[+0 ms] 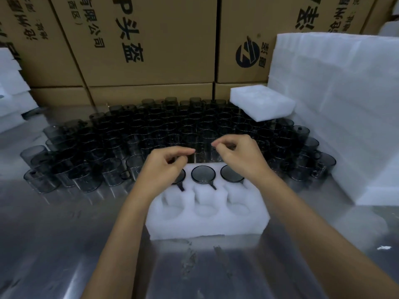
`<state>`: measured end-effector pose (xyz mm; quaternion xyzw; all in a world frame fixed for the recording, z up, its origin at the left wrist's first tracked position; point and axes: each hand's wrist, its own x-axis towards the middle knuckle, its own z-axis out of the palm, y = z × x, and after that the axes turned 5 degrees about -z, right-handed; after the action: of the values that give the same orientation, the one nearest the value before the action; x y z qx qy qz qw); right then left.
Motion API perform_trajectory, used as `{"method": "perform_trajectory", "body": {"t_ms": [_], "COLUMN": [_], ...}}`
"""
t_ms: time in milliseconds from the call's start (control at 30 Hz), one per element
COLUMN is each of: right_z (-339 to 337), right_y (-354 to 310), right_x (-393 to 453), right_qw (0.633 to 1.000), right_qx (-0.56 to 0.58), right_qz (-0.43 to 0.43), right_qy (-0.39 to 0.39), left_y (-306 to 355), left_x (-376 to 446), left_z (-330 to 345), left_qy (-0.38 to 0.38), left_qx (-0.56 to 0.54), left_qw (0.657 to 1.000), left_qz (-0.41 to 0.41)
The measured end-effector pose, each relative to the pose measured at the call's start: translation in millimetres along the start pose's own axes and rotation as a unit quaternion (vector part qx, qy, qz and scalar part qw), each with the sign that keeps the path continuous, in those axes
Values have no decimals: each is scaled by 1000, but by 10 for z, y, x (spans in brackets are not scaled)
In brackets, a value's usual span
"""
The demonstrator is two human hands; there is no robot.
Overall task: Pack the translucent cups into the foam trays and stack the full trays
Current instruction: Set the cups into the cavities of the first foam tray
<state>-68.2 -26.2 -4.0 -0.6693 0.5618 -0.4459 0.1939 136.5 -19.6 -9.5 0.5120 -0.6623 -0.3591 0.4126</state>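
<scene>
the foam tray (207,214) on the metal table (64,244) has cups (203,174) in its far row only, near row bare, and both the left hand (167,167) and right hand (238,155) hover loosely curled, holding nothing, so next they likely reach into the loose cups (151,130) behind.

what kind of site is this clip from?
Most likely a factory or warehouse packing station. Stacked printed cardboard cartons form the back wall, a mass of smoky translucent cups covers the metal table, and white foam trays are piled on the right, with one tray half filled.
</scene>
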Motion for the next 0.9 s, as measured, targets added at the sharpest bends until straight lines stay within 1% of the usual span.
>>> {"method": "perform_trajectory", "body": {"t_ms": [100,200,267,433,500,567,633,733,800,900], "right_z": [135,296,394,542,544,501,390,143,-9,-155], "right_y": [-83,-129,-149,-179,-197,-242,-310,-455,-577,-724], "right_x": [242,442,522,534,481,437,422,416,389,306], "right_qw": [997,977,959,939,936,939,952,977,985,977], "right_qx": [-44,-136,-199,-277,-296,-305,-277,-186,-112,-24], "right_qz": [-1,40,61,68,47,21,14,-1,-34,-81], "right_qy": [-61,-161,-191,-193,-183,-158,-130,-104,-128,-196], "left_y": [-94,-122,-125,-170,-197,-194,-187,-196,-186,-147], "left_x": [7,29,54,51,74,93,101,125,133,114], "left_z": [-46,-49,-35,-19,-35,-48,-60,-96,-126,-154], "left_qy": [-29,-9,5,11,17,19,15,-3,-17,-57], "left_qx": [-39,-89,-107,-115,-123,-132,-127,-118,-139,-218], "left_qw": [998,995,993,992,991,990,991,993,990,974], "left_qz": [-40,-49,-47,-45,-48,-48,-34,-14,-14,-22]}}
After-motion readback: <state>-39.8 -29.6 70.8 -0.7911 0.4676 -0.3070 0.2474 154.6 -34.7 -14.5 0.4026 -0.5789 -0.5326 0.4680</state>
